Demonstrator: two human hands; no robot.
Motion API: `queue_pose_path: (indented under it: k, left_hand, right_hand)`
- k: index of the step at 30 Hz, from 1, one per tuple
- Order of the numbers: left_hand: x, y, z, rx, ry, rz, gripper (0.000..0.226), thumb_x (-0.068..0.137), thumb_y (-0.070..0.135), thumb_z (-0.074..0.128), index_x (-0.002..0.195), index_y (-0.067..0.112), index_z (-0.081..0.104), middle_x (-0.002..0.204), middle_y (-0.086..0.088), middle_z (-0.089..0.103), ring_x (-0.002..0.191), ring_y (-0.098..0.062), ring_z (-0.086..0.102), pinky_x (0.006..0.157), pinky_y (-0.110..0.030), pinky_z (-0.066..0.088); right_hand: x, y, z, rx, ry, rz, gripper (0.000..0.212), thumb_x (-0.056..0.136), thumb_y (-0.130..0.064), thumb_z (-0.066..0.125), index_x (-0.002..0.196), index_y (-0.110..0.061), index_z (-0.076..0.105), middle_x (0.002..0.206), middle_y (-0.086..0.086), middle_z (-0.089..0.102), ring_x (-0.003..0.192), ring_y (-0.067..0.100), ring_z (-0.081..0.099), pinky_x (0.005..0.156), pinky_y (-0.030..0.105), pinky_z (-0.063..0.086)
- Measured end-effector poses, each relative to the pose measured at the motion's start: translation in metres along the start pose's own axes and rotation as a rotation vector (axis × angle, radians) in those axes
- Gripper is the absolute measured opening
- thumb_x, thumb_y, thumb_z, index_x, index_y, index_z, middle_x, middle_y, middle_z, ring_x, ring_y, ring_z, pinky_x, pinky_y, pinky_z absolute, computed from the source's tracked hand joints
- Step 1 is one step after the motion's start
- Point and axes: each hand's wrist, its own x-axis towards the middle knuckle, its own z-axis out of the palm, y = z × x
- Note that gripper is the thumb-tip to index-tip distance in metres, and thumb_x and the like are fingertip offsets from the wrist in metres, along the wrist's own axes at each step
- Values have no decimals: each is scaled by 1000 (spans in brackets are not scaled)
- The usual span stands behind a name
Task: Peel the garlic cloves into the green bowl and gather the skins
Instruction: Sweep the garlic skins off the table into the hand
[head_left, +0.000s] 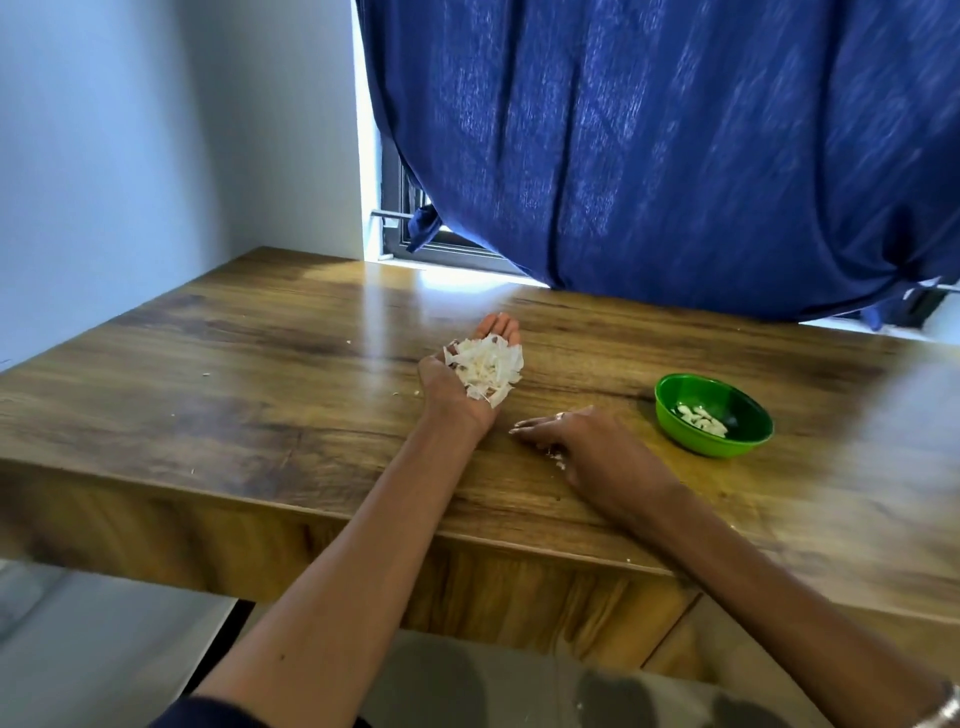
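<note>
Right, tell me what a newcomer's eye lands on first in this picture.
First the heap of white garlic skins cupped in the upturned left hand at mid-table. Next the green bowl to the right, with peeled cloves inside, beyond the right hand lying flat on the wooden table. Behind hangs a big blue curtain.

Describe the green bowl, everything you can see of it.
The green bowl is small, round and glossy, plastic by the look of it, with a bright rim and darker inside. It stands upright on the wooden table, to the right of the right hand, which is apart from it. Inside lies a small heap of pale peeled garlic cloves. Nothing else touches it.
</note>
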Motion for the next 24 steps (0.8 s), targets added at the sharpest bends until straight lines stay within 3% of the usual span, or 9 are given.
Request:
queue_pose_path:
  k: [3, 6, 8, 12, 15, 24]
  left_hand:
    - [0, 2, -1, -28, -17, -6, 61, 105, 24, 16, 137, -14, 51, 142, -31, 54, 137, -41, 49, 115, -49, 38]
    - [1, -1, -1, -11, -3, -13, 61, 105, 23, 15, 135, -14, 53, 140, -31, 56, 134, -42, 52, 114, -49, 40]
    - [0, -4, 0, 12, -8, -18, 60, 104, 22, 16, 135, -14, 53, 139, -30, 57, 133, -42, 53, 112, -49, 42]
    - [2, -5, -1, 36, -17, -29, 58, 104, 19, 16, 128, -15, 57, 135, -31, 59, 123, -41, 58, 107, -48, 45]
    - [3, -5, -2, 23, -30, -40, 58, 103, 19, 17, 116, -16, 60, 132, -31, 59, 130, -42, 54, 116, -48, 40]
    - [5, -5, -4, 26, -37, -58, 58, 103, 21, 17, 115, -17, 60, 136, -31, 57, 134, -41, 52, 115, -47, 40]
  right_hand:
    - [-15, 19, -11, 13, -19, -17, 52, 86, 8, 66, 123, -28, 72, 126, -11, 70, 115, 3, 63, 102, 24, 49]
    - [-23, 32, -16, 120, 100, 56, 33, 91, -2, 68, 112, -26, 77, 110, -9, 76, 103, -1, 67, 92, 23, 55]
    - [-24, 31, -15, 125, 124, 118, 27, 95, -8, 67, 115, -24, 76, 111, -8, 76, 104, 2, 68, 94, 26, 54]
    - [-24, 15, -14, 50, 28, 173, 32, 97, -23, 66, 128, -27, 68, 121, -6, 73, 116, 12, 65, 102, 33, 48]
    - [-21, 6, -14, 6, 8, 193, 34, 96, -23, 67, 128, -32, 68, 127, -4, 70, 124, 16, 60, 108, 42, 43]
    - [-29, -3, -14, -64, 18, 204, 19, 97, -24, 65, 112, -29, 76, 107, -8, 75, 103, 10, 67, 104, 40, 49]
